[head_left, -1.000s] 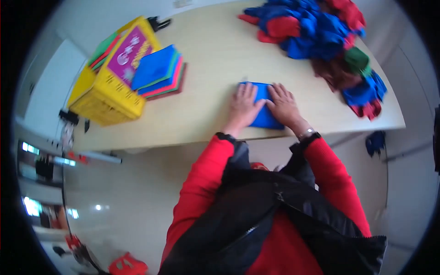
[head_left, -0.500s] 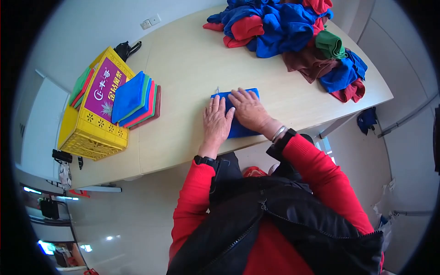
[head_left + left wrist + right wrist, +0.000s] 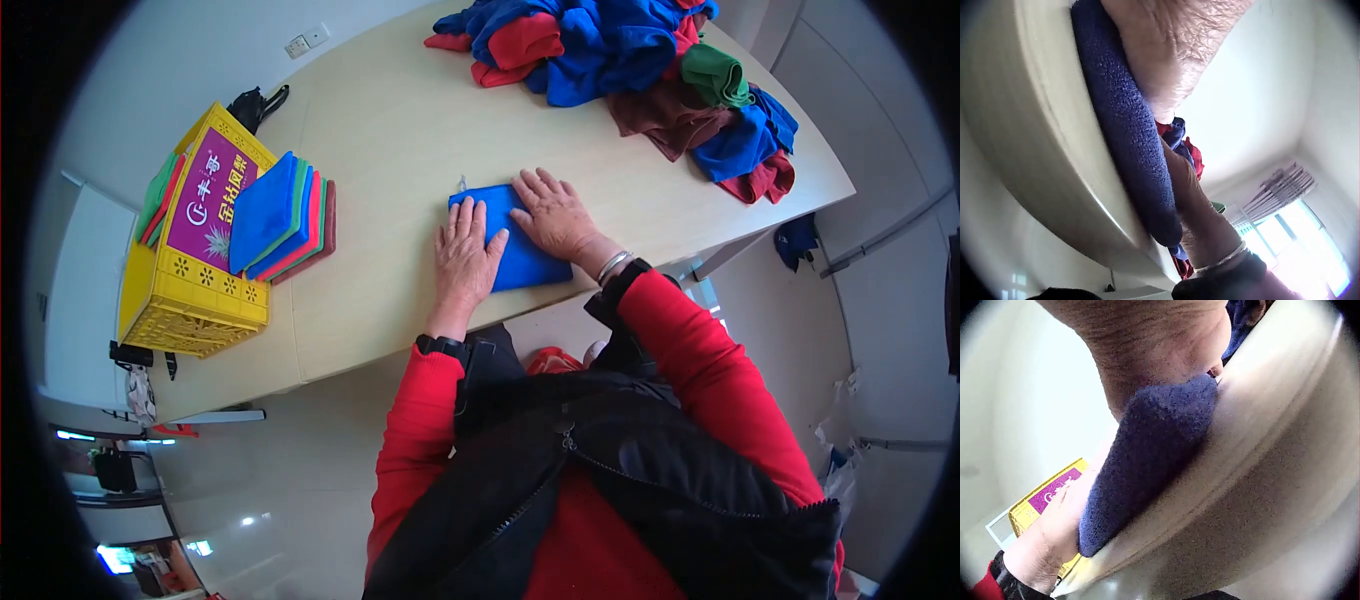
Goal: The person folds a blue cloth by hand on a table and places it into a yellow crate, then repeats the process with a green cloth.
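Observation:
A blue towel (image 3: pixel 528 262), folded into a flat pad, lies on the table near its front edge. My left hand (image 3: pixel 464 258) rests on the towel's left side, fingers straight and pointing away from me. On the far right part of the towel, my right hand (image 3: pixel 560 222) lies with its fingers extended. Bare blue cloth shows between the two hands. Both wrist views show the towel's thick rounded edge (image 3: pixel 1132 131) at the table edge, with the heel of the hand over it.
To the left stands a yellow crate (image 3: pixel 205 300) with a purple label. A stack of folded towels (image 3: pixel 270 215) in several colours leans by it. Crumpled blue, red, brown and green cloths (image 3: pixel 610 60) are heaped at the back right. A black item (image 3: pixel 250 105) lies behind the crate.
My right hand has slid right across the towel, away from the left hand, uncovering more blue cloth. The left hand stays on the towel's left side. The head view has shifted.

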`<state>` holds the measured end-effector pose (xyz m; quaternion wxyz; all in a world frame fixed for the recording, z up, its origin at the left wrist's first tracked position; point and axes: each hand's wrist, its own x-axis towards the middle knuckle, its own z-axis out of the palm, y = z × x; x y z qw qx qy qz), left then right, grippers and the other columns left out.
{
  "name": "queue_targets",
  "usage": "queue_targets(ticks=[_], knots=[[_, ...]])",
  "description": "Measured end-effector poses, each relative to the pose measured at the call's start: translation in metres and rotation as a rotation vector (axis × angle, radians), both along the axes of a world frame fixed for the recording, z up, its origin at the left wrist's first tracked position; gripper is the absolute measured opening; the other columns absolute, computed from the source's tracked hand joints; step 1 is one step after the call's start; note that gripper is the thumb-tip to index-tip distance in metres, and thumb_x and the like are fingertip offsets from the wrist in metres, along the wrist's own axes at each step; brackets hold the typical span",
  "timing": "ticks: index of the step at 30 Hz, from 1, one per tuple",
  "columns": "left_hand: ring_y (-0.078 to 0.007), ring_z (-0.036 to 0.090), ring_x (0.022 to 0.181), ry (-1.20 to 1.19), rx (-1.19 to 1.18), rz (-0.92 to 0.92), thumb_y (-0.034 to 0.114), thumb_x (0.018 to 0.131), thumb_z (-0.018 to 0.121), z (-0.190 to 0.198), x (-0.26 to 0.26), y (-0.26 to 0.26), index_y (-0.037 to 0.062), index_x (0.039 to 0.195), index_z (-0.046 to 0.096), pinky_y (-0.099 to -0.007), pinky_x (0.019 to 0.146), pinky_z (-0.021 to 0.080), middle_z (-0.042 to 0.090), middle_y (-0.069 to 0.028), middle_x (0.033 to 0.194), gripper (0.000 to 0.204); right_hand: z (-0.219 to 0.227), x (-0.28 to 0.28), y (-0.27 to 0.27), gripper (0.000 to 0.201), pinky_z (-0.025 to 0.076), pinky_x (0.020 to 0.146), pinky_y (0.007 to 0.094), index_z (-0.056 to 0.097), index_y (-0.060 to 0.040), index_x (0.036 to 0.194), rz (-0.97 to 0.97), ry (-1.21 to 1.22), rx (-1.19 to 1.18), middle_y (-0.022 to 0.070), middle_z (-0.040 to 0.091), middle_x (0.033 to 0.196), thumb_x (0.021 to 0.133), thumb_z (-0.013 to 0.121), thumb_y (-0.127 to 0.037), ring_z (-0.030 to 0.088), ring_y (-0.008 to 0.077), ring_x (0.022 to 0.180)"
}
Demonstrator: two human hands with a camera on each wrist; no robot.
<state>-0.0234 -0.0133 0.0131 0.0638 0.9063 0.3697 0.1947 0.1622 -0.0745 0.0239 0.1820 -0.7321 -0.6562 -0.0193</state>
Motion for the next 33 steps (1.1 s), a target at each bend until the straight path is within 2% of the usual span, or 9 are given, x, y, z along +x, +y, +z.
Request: queue_targets(ticks=[6, 9, 10, 12, 16, 21, 24, 28, 33], knots=[[-0.0335, 0.032, 0.146, -0.019, -0.026, 0.07, 0.049, 0.104, 0.038, 0.002, -0.019, -0.001, 0.0034, 0.15, 0.04, -0.0513, 0.12, 0.023, 0.035, -0.0157, 0.159, 0.064, 0.011, 0.013, -0.018, 0.057, 0.027, 0.119, 0.05, 0.044, -0.0045, 0.146, -0.141, -0.046, -0.057, 0.0173, 0.043, 0.152, 0.101, 0.048, -0.038, 0.036, 0.0353, 0.144], [-0.0327, 0.033, 0.145, -0.054, -0.021, 0.087, 0.047, 0.106, 0.036, 0.001, -0.019, -0.007, 0.0039, 0.15, 0.041, -0.0501, 0.12, 0.023, 0.036, -0.0146, 0.159, 0.062, 0.011, -0.006, -0.021, 0.055, 0.032, 0.114, 0.0512, 0.047, -0.0052, 0.143, -0.089, -0.144, 0.17, 0.0163, 0.046, 0.149, 0.099, 0.049, -0.037, 0.038, 0.0341, 0.143], [-0.0327, 0.033, 0.146, -0.053, -0.033, 0.081, 0.047, 0.106, 0.036, 0.001, -0.016, -0.011, 0.0035, 0.149, 0.042, -0.0502, 0.12, 0.023, 0.036, -0.0148, 0.158, 0.062, 0.012, -0.016, -0.021, 0.055, 0.032, 0.114, 0.0512, 0.047, -0.0052, 0.143, -0.1, -0.139, 0.162, 0.0163, 0.046, 0.149, 0.099, 0.049, -0.037, 0.038, 0.0341, 0.143], [-0.0327, 0.033, 0.146, -0.055, -0.045, 0.067, 0.046, 0.106, 0.035, 0.004, -0.008, -0.014, 0.0026, 0.149, 0.042, -0.0504, 0.12, 0.023, 0.037, -0.015, 0.158, 0.062, 0.019, -0.035, -0.014, 0.056, 0.026, 0.119, 0.0501, 0.045, -0.0046, 0.146, 0.112, -0.018, 0.121, 0.0167, 0.044, 0.152, 0.1, 0.048, -0.037, 0.036, 0.0346, 0.144], [-0.0346, 0.034, 0.145, -0.07, 0.054, 0.032, 0.046, 0.104, 0.043, -0.009, -0.007, -0.024, 0.0004, 0.147, 0.044, -0.0545, 0.119, 0.023, 0.039, -0.0166, 0.156, 0.062, -0.003, -0.039, -0.009, 0.059, 0.024, 0.12, 0.0493, 0.044, -0.0057, 0.148, 0.212, -0.072, 0.108, 0.0152, 0.043, 0.153, 0.1, 0.047, -0.039, 0.035, 0.0337, 0.145], [-0.0344, 0.034, 0.145, -0.014, 0.145, 0.024, 0.044, 0.103, 0.046, -0.006, -0.007, -0.029, 0.0007, 0.148, 0.041, -0.0562, 0.119, 0.023, 0.038, -0.0169, 0.156, 0.063, -0.005, -0.025, -0.005, 0.06, 0.023, 0.12, 0.0485, 0.042, -0.0072, 0.15, 0.103, -0.013, 0.054, 0.0138, 0.042, 0.155, 0.101, 0.046, -0.042, 0.033, 0.0329, 0.146], [-0.0345, 0.034, 0.145, 0.015, 0.136, 0.063, 0.043, 0.102, 0.048, -0.004, -0.01, -0.035, 0.0007, 0.149, 0.039, -0.0566, 0.119, 0.023, 0.037, -0.0175, 0.157, 0.064, -0.005, -0.022, -0.004, 0.058, 0.025, 0.119, 0.0485, 0.043, -0.0082, 0.149, -0.004, -0.065, 0.045, 0.0135, 0.041, 0.155, 0.102, 0.044, -0.042, 0.032, 0.033, 0.147], [-0.0347, 0.033, 0.145, 0.058, 0.144, 0.092, 0.043, 0.104, 0.044, -0.005, -0.015, -0.039, 0.0012, 0.151, 0.036, -0.0534, 0.12, 0.022, 0.037, -0.0174, 0.157, 0.063, -0.005, -0.017, -0.007, 0.057, 0.027, 0.118, 0.05, 0.043, -0.008, 0.149, -0.09, -0.032, 0.016, 0.0135, 0.04, 0.156, 0.102, 0.044, -0.041, 0.033, 0.0338, 0.146], [-0.0344, 0.033, 0.145, 0.042, 0.149, 0.103, 0.042, 0.104, 0.044, -0.005, -0.023, -0.043, 0.0012, 0.15, 0.037, -0.0538, 0.12, 0.022, 0.037, -0.0173, 0.157, 0.062, -0.003, -0.004, -0.008, 0.056, 0.028, 0.117, 0.0517, 0.044, -0.0074, 0.148, -0.136, -0.013, 0.017, 0.0136, 0.041, 0.155, 0.103, 0.043, -0.04, 0.035, 0.0344, 0.145]])
